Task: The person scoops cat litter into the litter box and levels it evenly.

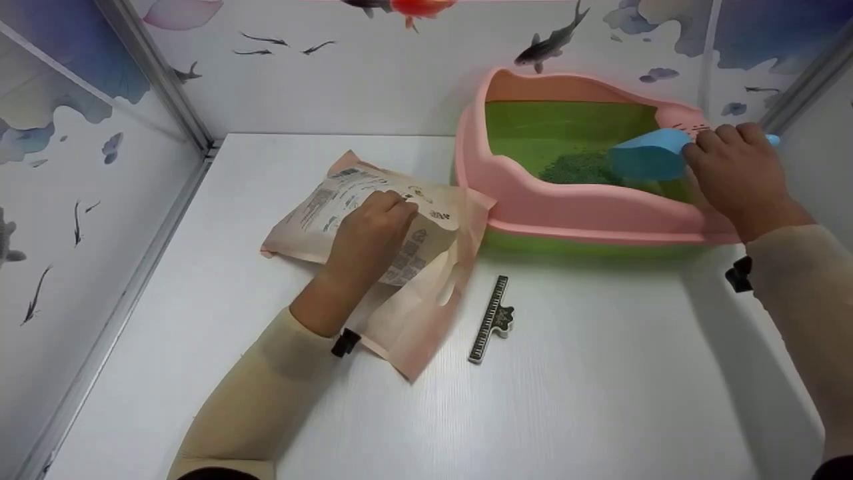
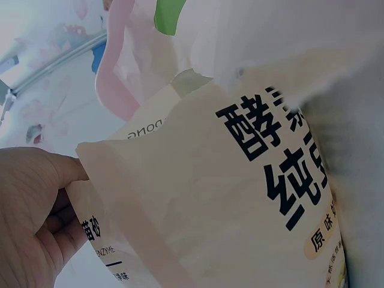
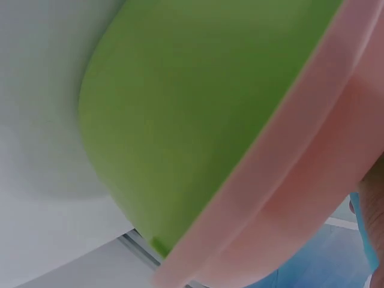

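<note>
My left hand (image 1: 376, 230) pinches the open edge of a pale peach cat litter bag (image 1: 313, 213), which lies on its side. In the left wrist view the thumb and fingers hold the bag's (image 2: 162, 198) edge, with dark printed characters beside them. My right hand (image 1: 740, 173) grips the handle of a light blue scoop (image 1: 650, 153), held over the right side of the litter box (image 1: 593, 210). The box has a pink rim and a green basin; green granules (image 1: 578, 168) lie in a small heap inside. The scoop's contents cannot be seen.
A long bag clip (image 1: 492, 320) with black-and-silver stripes lies on the white table (image 1: 586, 393), between the bag and the table's front. Fish-patterned panels (image 1: 373, 73) stand behind and at both sides. The bag's corner touches the litter box's left front.
</note>
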`<state>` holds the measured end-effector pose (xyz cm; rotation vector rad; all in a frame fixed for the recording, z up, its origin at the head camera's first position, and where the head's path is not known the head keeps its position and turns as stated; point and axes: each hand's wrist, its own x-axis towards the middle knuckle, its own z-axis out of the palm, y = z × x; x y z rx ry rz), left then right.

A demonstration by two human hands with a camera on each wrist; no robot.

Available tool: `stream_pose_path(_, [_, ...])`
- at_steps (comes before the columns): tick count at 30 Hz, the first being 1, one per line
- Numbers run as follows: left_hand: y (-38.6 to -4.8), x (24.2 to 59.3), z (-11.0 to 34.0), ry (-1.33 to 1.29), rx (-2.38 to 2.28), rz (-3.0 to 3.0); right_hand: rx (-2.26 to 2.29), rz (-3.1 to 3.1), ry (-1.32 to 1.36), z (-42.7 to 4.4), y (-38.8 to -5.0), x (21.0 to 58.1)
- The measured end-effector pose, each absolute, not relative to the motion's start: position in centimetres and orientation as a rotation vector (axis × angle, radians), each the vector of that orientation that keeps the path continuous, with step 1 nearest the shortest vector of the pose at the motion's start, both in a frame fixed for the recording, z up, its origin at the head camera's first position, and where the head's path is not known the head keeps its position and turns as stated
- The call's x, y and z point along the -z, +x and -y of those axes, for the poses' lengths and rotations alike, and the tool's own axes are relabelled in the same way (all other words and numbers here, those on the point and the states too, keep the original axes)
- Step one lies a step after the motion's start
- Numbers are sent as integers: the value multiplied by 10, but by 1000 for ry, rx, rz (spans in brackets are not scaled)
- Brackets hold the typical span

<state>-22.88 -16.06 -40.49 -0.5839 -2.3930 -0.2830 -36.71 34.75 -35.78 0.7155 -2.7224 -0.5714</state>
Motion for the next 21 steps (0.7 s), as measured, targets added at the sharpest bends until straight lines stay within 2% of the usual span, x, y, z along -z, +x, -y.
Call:
stream_pose_path(7, [-228, 405, 160, -573, 293, 2399, 379, 2685, 646, -346, -365, 368])
stream_pose_path(14, [-230, 406, 159, -586, 270, 2378, -143, 2532, 467, -339, -355, 384])
stream_pose_path(21, [-230, 405, 160, -579, 281, 2378, -446, 2595, 281, -319, -343, 388])
